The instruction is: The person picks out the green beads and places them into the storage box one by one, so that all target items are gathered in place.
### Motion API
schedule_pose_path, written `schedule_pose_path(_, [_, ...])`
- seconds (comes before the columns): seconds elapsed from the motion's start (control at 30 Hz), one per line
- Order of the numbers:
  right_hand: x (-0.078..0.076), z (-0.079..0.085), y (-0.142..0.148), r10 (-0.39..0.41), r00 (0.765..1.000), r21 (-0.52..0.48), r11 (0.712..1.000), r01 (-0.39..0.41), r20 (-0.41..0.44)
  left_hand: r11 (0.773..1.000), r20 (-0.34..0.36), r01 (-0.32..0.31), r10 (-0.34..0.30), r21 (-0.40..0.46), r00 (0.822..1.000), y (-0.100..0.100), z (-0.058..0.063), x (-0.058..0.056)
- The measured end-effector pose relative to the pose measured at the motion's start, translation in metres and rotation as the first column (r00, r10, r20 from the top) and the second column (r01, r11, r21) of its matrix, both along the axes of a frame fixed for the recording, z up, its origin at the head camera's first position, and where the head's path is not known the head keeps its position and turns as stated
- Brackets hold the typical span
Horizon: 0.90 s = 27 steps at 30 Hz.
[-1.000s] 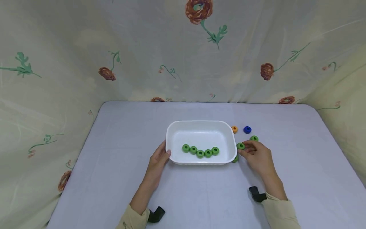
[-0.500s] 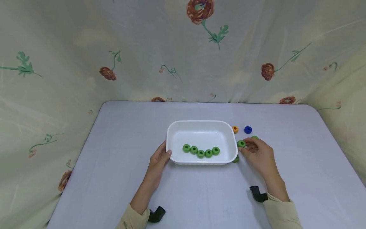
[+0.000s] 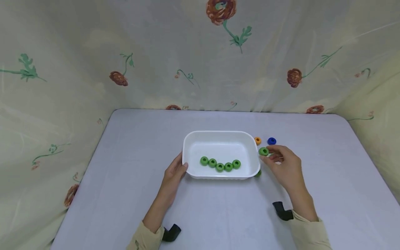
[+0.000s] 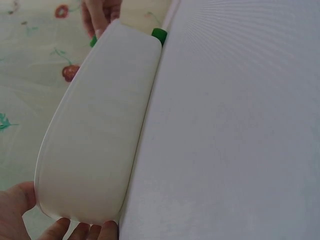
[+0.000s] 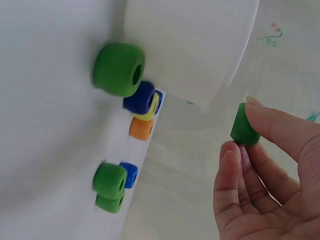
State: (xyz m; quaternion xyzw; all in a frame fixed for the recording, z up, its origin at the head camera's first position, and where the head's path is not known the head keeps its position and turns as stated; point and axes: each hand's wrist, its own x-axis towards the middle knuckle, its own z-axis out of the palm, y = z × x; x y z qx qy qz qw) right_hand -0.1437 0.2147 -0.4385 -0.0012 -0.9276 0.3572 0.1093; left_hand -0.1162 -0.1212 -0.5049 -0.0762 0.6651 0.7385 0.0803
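A white rectangular tray (image 3: 220,147) stands mid-table, with several green ring-shaped beads (image 3: 220,167) in a curved row inside it. My left hand (image 3: 171,178) grips the tray's left end, thumb at the rim and fingers against the wall, as the left wrist view also shows. Just off the tray's right rim, my right hand (image 3: 285,168) pinches another green bead (image 5: 245,125) between thumb and fingers, raised above the table. One green bead (image 5: 119,70) lies against the tray's right end, partly hidden by it in the head view.
Behind the tray's right end lie an orange bead (image 3: 257,140) and a blue bead (image 3: 272,141). The right wrist view adds a navy bead (image 5: 139,98), a yellow bead (image 5: 147,114) and two more green beads (image 5: 110,180) on the white table (image 3: 140,146). Flowered cloth (image 3: 156,52) hangs behind.
My right hand has shifted slightly away from me and up along the tray's right side with the pinched bead, now covering the green bead behind it. My left hand keeps its hold.
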Motion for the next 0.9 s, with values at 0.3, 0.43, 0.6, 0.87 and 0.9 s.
schedule_pose_path(0.3, [-0.006, 0.007, -0.022, 0.098, 0.995, -0.013, 0.995, -0.098, -0.026, 1.0, -0.005, -0.004, 0.004, 0.002, 1.0, 0.001, -0.001, -0.001])
schedule_pose_path(0.43, [-0.008, 0.007, -0.032, 0.144, 0.989, -0.019, 0.989, -0.145, -0.033, 1.0, -0.003, -0.008, 0.008, 0.001, 1.0, 0.001, -0.001, -0.001])
schedule_pose_path(0.6, [-0.011, 0.002, -0.044, 0.178, 0.983, -0.01, 0.984, -0.178, -0.035, 1.0, -0.001, -0.008, 0.008, 0.001, 1.0, 0.001, -0.001, 0.0])
schedule_pose_path(0.87, [-0.017, -0.005, -0.057, 0.237, 0.971, -0.034, 0.971, -0.237, 0.014, 1.0, -0.005, -0.004, 0.004, 0.005, 1.0, 0.0, -0.001, -0.001])
schedule_pose_path(0.9, [-0.018, -0.006, -0.058, 0.242, 0.97, -0.032, 0.97, -0.241, 0.026, 1.0, -0.006, -0.004, 0.004, 0.004, 1.0, 0.0, -0.002, -0.001])
